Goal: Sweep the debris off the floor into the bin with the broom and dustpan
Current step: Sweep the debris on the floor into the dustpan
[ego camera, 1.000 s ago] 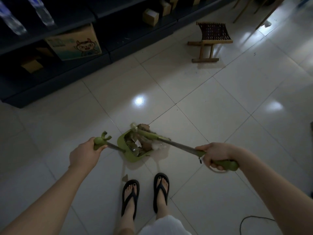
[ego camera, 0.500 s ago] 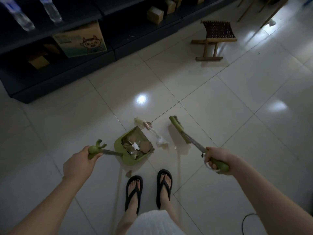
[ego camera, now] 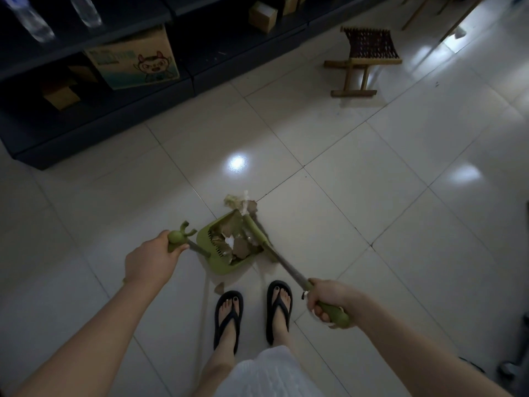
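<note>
your left grip (ego camera: 151,262) is closed round the dustpan (ego camera: 217,265) handle, your right grip (ego camera: 329,299) round the broom (ego camera: 286,265). debris (ego camera: 240,203) lies on the floor (ego camera: 343,196) at the pan's lip; press that lip flat and sweep with short inward strokes.

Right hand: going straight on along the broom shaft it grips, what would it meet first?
The right hand would probably meet the broom's green head first, at the open mouth of the dustpan; depth is unclear.
</note>
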A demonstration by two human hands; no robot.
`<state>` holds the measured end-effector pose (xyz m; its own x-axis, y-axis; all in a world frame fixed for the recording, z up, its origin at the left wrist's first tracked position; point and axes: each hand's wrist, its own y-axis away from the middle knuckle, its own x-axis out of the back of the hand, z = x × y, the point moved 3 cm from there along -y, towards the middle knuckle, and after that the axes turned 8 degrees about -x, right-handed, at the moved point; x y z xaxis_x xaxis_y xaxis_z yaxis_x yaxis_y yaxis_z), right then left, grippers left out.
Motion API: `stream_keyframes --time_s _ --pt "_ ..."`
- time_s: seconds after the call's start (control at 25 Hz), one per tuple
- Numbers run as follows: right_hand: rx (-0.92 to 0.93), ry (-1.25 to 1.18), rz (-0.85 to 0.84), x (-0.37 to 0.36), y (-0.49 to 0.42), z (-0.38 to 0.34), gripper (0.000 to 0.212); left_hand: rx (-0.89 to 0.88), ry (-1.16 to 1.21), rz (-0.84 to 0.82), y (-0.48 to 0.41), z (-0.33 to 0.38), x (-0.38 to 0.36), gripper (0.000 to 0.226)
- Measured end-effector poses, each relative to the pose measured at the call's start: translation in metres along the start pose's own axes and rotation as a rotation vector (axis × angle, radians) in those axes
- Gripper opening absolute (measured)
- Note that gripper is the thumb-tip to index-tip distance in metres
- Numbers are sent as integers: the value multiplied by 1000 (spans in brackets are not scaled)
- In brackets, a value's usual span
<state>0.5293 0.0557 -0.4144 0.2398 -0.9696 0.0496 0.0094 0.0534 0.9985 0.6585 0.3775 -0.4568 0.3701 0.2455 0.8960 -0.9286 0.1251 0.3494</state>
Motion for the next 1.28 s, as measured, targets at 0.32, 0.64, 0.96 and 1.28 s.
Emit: stream_keyframes --time_s 0.32,0.64,0.96,1.28 --pt "-48 20 -204 73 38 -47 15 -4 17 -5 -11 -4 6 40" --pt "35 68 30 91 54 -67 27 69 79 19 24 -40 11 40" --pt "193 388 328 67 -41 -123 26 200 16 61 51 -88 19 42" --pt "129 716 285 57 -65 -112 77 193 -19 97 43 -96 17 44"
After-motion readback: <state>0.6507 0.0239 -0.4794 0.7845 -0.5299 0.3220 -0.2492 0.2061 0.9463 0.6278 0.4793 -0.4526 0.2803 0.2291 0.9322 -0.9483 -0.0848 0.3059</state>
